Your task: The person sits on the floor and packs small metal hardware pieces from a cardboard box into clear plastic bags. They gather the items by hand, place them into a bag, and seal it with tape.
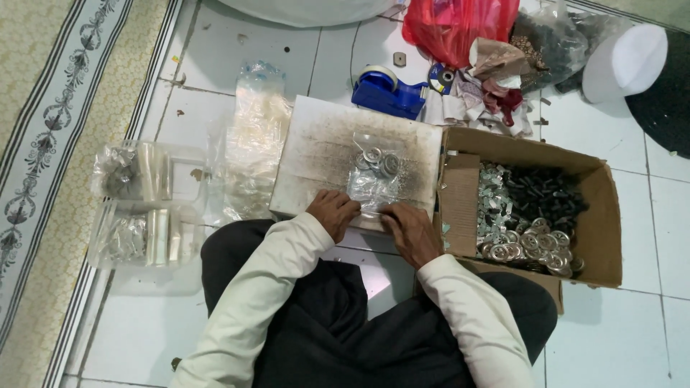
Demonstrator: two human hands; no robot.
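A small clear plastic bag point(374, 179) with several round metal pieces inside lies flat on a worn white board point(316, 144). My left hand point(333, 210) presses on the bag's near left corner, fingers curled. My right hand point(411, 228) pinches the bag's near right edge. Both hands rest at the board's front edge, above my dark trousers.
An open cardboard box point(600, 215) at the right holds metal discs, silver clips and black parts. A blue tape dispenser point(388, 92) and a red plastic bag point(460, 25) lie behind the board. Clear bags point(251, 144) and filled plastic packets point(140, 208) lie at the left.
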